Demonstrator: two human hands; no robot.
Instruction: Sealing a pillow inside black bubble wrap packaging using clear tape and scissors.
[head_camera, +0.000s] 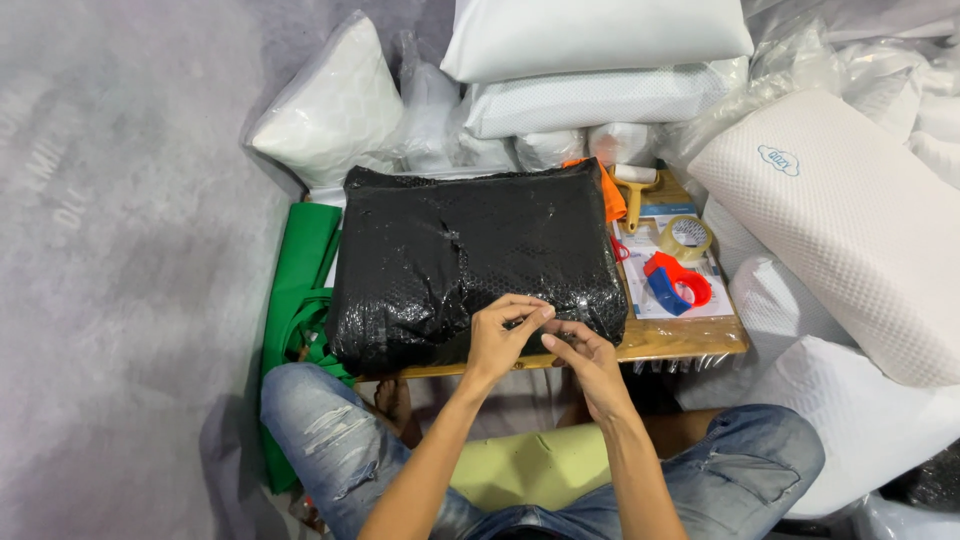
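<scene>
A large parcel wrapped in shiny black bubble plastic (470, 250) lies on a low wooden table (690, 338). My left hand (503, 335) pinches the wrapping at the parcel's near edge, thumb and fingers closed on the film. Just to its right, my right hand (590, 360) rests against that near edge with its fingertips on the plastic beside the left hand. Whether a strip of tape lies under the fingers cannot be seen.
On the table's right side lie a roll of clear tape (686, 236), a red and blue tape dispenser (677, 283), a small paint roller (634, 180) and printed sheets. White bagged pillows (850, 210) crowd the back and right. Green fabric (298, 280) lies left.
</scene>
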